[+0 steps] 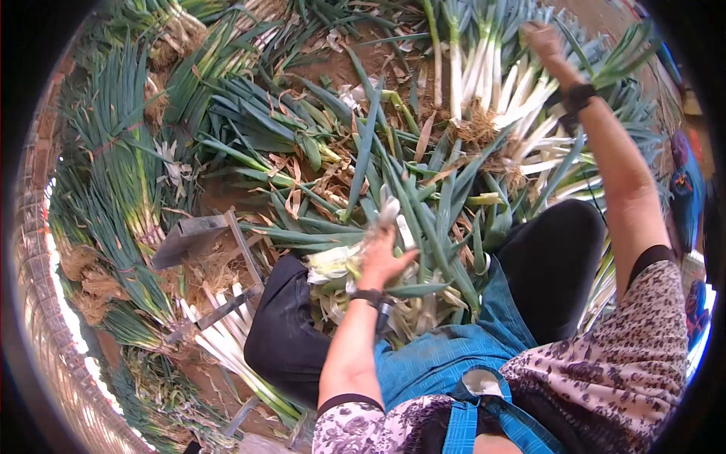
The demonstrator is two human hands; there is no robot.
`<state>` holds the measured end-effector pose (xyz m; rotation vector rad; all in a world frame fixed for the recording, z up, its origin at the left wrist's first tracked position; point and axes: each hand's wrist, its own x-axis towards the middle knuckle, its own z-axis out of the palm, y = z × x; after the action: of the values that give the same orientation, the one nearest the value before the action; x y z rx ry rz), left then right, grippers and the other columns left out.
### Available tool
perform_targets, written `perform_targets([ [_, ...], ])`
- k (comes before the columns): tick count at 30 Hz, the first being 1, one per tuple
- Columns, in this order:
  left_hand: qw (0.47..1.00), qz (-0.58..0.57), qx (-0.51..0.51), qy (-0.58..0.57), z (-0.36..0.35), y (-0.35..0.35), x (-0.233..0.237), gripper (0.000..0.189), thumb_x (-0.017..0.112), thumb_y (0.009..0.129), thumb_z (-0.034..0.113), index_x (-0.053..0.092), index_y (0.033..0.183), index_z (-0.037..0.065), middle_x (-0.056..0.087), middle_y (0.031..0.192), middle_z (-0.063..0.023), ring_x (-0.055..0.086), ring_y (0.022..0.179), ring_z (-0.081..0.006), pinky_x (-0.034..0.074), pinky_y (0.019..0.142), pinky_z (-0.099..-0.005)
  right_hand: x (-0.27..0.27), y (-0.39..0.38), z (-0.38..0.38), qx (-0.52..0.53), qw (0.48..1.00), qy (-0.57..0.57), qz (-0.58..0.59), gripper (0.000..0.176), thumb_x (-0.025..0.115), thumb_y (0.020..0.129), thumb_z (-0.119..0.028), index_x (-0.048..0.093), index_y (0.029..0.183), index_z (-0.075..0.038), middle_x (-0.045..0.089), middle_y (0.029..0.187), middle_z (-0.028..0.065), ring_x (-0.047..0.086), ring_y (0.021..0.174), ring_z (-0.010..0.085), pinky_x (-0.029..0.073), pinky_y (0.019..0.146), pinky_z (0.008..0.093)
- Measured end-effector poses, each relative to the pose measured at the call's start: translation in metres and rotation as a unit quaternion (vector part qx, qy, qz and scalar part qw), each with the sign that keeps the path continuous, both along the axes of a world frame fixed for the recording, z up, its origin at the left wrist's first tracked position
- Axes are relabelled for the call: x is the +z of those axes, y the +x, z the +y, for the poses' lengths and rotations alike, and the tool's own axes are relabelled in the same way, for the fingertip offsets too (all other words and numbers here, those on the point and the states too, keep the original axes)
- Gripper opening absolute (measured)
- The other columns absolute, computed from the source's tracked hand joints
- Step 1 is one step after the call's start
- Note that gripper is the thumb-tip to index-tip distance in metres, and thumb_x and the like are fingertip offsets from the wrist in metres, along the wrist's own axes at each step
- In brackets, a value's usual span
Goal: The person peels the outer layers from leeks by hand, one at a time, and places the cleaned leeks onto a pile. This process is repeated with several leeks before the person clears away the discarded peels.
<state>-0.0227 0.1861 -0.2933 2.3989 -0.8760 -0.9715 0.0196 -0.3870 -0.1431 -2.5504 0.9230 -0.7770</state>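
My right hand (pixel 546 47), a dark band on its wrist, stretches to the upper right with its fingers curled among the leeks (pixel 484 60), whose white stems and rooty ends point toward me. It seems to grip a leek there, though the hand hides the hold. My left hand (pixel 384 261) is over my lap, thumb spread and fingertips smeared by motion. Pale leaf scraps (pixel 389 212) show at its fingertips. Stripped leek leaves (pixel 333 261) lie beside and under it, and long green leaves (pixel 367 163) spread out in front.
A metal blade-like piece on a frame (pixel 189 240) stands left of my knee (pixel 283 325). Tied leek bundles (pixel 113 144) line the left side, near a woven wall (pixel 45 303). White-stemmed leeks (pixel 227 340) lie below the frame. Dry leaves and roots litter the soil.
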Motion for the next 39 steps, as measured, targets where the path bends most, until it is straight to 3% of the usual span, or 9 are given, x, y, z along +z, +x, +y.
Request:
perform_targets([
  [3,0.995,0.057,-0.056,0.067,-0.008,-0.027,-0.004,0.084,0.057,0.074,0.067,0.046,0.134,0.009,0.043,0.139,-0.0154,0.039,0.128,-0.0376,0.033,0.106,-0.0408,-0.091,0.087,0.160,0.257,0.922,0.289,-0.014,0.025,0.067,0.080,-0.023,0.070,0.099,-0.006,0.070,0.084,0.0078,0.061,0.070,0.0134,0.051,0.064,0.0292],
  [6,0.998,0.053,-0.027,-0.024,0.002,-0.031,-0.011,0.074,0.060,0.074,0.065,0.059,0.121,0.008,0.056,0.124,-0.0165,0.050,0.116,-0.0369,0.042,0.097,-0.0416,-0.162,0.138,0.324,0.153,0.863,0.464,0.131,0.020,0.063,0.081,-0.020,0.068,0.084,-0.001,0.062,0.066,0.0066,0.060,0.061,0.0168,0.052,0.062,0.0324],
  [9,0.998,0.033,0.015,-0.056,0.003,-0.031,-0.020,0.067,0.063,0.071,0.064,0.066,0.109,0.009,0.063,0.111,-0.0167,0.057,0.104,-0.0371,0.048,0.087,-0.0429,-0.273,0.152,0.410,0.348,0.896,0.186,0.202,0.021,0.058,0.075,-0.018,0.065,0.071,0.001,0.065,0.073,0.0213,0.064,0.072,0.0394,0.051,0.070,0.0460],
  [12,0.990,0.129,0.051,-0.032,0.005,-0.025,-0.024,0.065,0.062,0.069,0.066,0.065,0.113,0.018,0.061,0.117,-0.0115,0.051,0.116,-0.0390,0.043,0.091,-0.0498,-0.370,0.136,0.445,0.240,0.892,0.267,0.273,0.024,0.057,0.078,-0.016,0.060,0.095,0.000,0.063,0.098,0.0226,0.063,0.090,0.0345,0.051,0.081,0.0432],
  [18,0.995,0.077,0.059,-0.027,0.004,-0.017,-0.012,0.065,0.063,0.072,0.061,0.063,0.116,0.013,0.064,0.109,-0.0150,0.059,0.103,-0.0348,0.049,0.085,-0.0423,-0.274,0.128,0.426,0.263,0.796,0.295,0.458,0.026,0.055,0.078,-0.020,0.063,0.090,0.002,0.067,0.089,0.0193,0.064,0.081,0.0353,0.051,0.074,0.0427],
  [24,0.945,0.253,0.191,-0.083,0.019,0.000,-0.028,0.048,0.060,0.079,0.049,0.067,0.109,0.012,0.065,0.104,-0.0186,0.062,0.095,-0.0339,0.048,0.084,-0.0392,-0.199,0.090,0.428,0.275,0.734,0.583,0.212,0.024,0.064,0.075,-0.017,0.062,0.088,0.003,0.059,0.070,0.0053,0.054,0.060,0.0133,0.045,0.055,0.0319],
  [29,0.941,-0.036,0.337,-0.025,0.043,0.028,-0.015,0.034,0.064,0.081,0.037,0.069,0.086,0.003,0.066,0.075,-0.0172,0.065,0.075,-0.0305,0.050,0.068,-0.0371,-0.108,0.090,0.422,0.267,0.740,0.605,0.125,0.021,0.065,0.080,-0.015,0.061,0.093,0.002,0.059,0.071,0.0025,0.053,0.058,0.0098,0.043,0.053,0.0269],
  [34,0.756,-0.115,0.570,-0.301,0.057,0.102,0.033,0.029,0.065,0.087,0.029,0.062,0.078,0.002,0.058,0.063,-0.0015,0.054,0.055,-0.0078,0.041,0.049,-0.0241,-0.043,0.061,0.433,0.309,0.782,0.504,0.197,0.024,0.066,0.079,-0.021,0.064,0.087,0.002,0.062,0.068,0.0045,0.057,0.057,0.0104,0.046,0.052,0.0293],
  [39,0.706,0.287,0.563,-0.319,0.032,0.126,0.064,0.035,0.077,0.077,0.032,0.064,0.092,0.004,0.062,0.076,-0.0015,0.055,0.060,-0.0099,0.044,0.052,-0.0265,-0.047,-0.084,0.502,0.238,0.798,0.536,0.138,0.026,0.064,0.079,-0.022,0.061,0.083,0.004,0.060,0.063,0.0102,0.058,0.057,0.0144,0.048,0.053,0.0323],
])
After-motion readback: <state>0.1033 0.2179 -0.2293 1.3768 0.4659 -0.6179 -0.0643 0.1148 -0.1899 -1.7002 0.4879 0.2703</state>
